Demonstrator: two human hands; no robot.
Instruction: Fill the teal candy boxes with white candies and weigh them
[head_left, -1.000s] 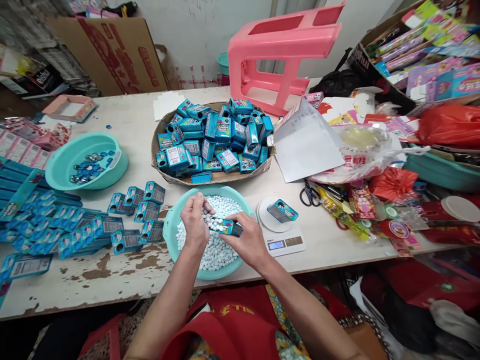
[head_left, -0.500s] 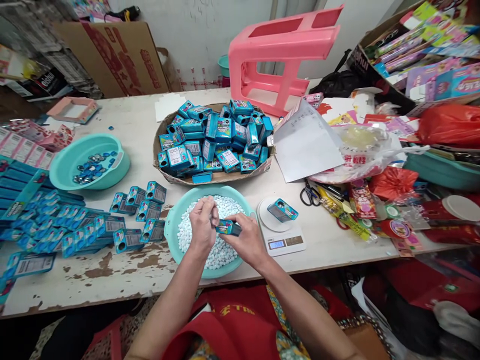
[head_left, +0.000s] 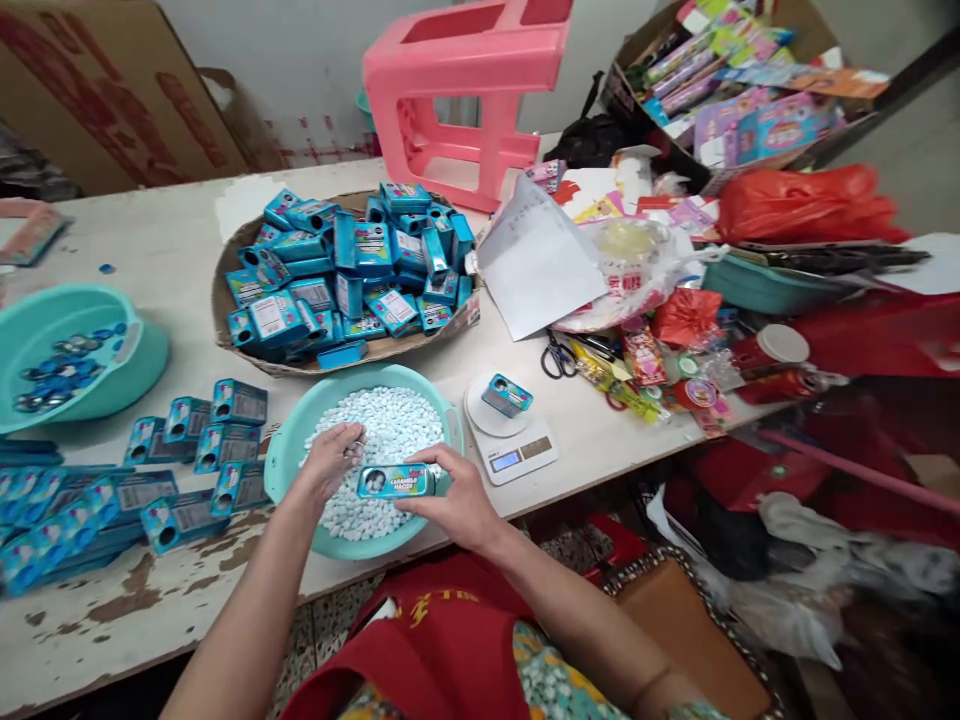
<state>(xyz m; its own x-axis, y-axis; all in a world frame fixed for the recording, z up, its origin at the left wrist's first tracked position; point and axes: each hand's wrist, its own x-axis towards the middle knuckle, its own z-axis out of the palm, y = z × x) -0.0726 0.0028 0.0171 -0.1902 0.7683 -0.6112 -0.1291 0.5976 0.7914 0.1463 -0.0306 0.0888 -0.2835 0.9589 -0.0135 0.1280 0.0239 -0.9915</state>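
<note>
The right hand (head_left: 450, 500) grips a blue tin (head_left: 393, 481) over the teal bowl (head_left: 289, 450) of white candies (head_left: 390, 430); the left hand (head_left: 330, 465), at the tin's 9 o'clock, pinches candies. Finished-looking tins (head_left: 217, 440) lie further left (many more wait in the basket (head_left: 225, 330) at 12 o'clock), so much remains.

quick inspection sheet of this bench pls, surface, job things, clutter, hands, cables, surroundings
surface: white table, paint worn off along the near edge
job's things: teal basin of small white tablets; blue tin; a second tin on the scale; tray of blue boxes
clutter: scissors, paper sheet, red bags
grippers: left hand in the tablets; right hand holds the blue tin
cables: nothing seen
surroundings: pink stool on the table, cardboard box behind
</note>
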